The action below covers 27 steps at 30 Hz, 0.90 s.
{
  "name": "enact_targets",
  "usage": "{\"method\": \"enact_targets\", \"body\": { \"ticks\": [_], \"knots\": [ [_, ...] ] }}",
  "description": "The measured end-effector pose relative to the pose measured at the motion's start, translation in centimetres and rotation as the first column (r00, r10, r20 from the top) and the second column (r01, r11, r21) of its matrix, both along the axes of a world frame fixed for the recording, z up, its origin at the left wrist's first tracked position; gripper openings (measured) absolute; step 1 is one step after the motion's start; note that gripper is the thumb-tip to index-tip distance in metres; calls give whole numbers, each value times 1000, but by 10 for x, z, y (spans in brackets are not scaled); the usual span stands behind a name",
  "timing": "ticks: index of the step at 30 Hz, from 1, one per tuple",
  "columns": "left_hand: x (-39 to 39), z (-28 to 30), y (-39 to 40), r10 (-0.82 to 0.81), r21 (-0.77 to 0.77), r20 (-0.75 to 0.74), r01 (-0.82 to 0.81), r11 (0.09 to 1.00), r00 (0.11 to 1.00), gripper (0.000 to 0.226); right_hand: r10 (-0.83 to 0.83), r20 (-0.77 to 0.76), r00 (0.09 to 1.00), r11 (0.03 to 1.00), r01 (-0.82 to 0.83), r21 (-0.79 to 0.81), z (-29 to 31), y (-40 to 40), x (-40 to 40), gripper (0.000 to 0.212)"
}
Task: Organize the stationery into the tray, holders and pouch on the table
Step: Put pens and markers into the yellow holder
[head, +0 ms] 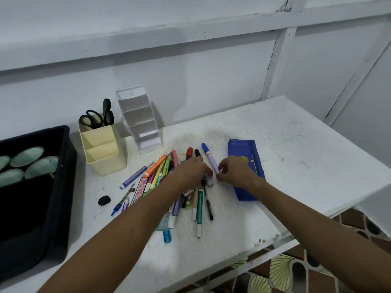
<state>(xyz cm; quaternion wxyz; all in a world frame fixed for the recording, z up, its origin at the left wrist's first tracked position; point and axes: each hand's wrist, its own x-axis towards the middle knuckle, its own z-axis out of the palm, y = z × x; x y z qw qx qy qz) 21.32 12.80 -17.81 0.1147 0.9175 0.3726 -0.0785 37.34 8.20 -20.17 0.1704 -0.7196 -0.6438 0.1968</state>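
A heap of pens, markers and highlighters (160, 176) lies mid-table. My right hand (237, 172) pinches the near end of a lilac marker with a blue cap (209, 158). My left hand (191, 171) reaches over the heap, fingers curled beside a small lilac eraser (209, 181); what it holds is hidden. A blue pouch (247, 151) lies flat to the right, partly under my right hand. The cream holder (103, 149) has scissors (97, 118) in it. A clear tiered holder (139, 119) stands behind the heap. A black tray (61, 187) is at the left.
A black eraser (104, 200) and a blue pen (118, 206) lie left of the heap; a blue sharpener (166, 235) lies near the front. The white table (296, 166) is bare at the right, its edge dropping to a patterned floor (296, 271). A wall is close behind.
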Motion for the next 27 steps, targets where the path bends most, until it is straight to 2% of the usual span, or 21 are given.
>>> {"method": "enact_targets", "body": {
  "ticks": [2, 5, 7, 9, 12, 15, 18, 23, 27],
  "knots": [
    [0, 3, 1, -13, 1, -10, 13, 1000, 1000, 40, -22, -15, 1000, 999, 22, 28, -1, 2, 0, 33],
    [-4, 1, 4, -74, 94, 13, 72, 993, 997, 39, -103, -53, 993, 988, 108, 110, 1, 4, 1, 33],
    [-13, 1, 7, -114, 169, 117, 94, 981, 987, 29, -137, -92, 986, 967, 153, 205, 8, 5, -1, 29],
    [-23, 8, 12, -109, 186, 305, 53, 981, 946, 17, -150, -153, 977, 934, 190, 303, 22, 6, -5, 25],
    [-43, 30, 20, 97, 71, 590, -171, 983, 802, 11, -121, -253, 960, 883, 220, 414, 51, 13, -17, 22],
    [-70, 61, 29, 252, -38, 776, -357, 933, 578, 8, -32, -301, 953, 841, 188, 508, 82, 26, -42, 18],
    [-108, 95, 39, 306, -42, 840, -509, 860, 448, 17, 100, -321, 942, 798, 117, 591, 114, 42, -80, 17],
    [-179, 132, 47, 296, -30, 906, -650, 759, 304, 18, 306, -316, 898, 733, -10, 680, 146, 77, -152, 19],
    [-226, 136, 53, 327, -38, 912, -741, 671, 250, 20, 420, -257, 870, 707, -137, 694, 149, 96, -210, 13]
  ]
}}
